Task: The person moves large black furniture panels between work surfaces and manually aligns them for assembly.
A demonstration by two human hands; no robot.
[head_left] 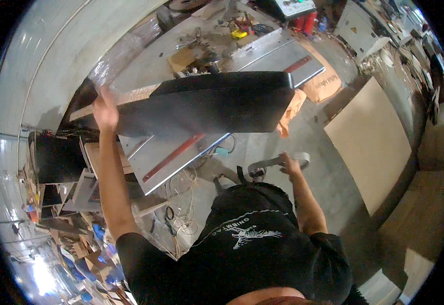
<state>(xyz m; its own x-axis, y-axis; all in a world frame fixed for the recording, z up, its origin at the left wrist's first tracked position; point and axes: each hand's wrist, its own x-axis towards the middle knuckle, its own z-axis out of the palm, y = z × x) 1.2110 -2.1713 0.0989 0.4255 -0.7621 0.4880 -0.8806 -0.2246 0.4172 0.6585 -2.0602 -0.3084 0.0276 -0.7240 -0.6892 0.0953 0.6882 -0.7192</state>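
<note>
A long black panel (pixel 201 109) with a pale raw edge along part of its top side is held up over a metal machine table. My left hand (pixel 106 111) is closed at the panel's left part, its fingertips slightly blurred at the upper edge. Low on the right, beside my body, my right hand (pixel 289 163) is closed around a grey curved strip (pixel 266 163). This strip loops out on both sides of the fingers, and its exact kind is unclear. The panel hides part of the table behind it.
The metal table (pixel 176 160) has red inlaid strips. Tools and loose parts (pixel 242 30) lie beyond the panel. Cables (pixel 183 188) tangle on the floor at left. A large cardboard sheet (pixel 369 145) stands at right, near a brown paper sack (pixel 323 84).
</note>
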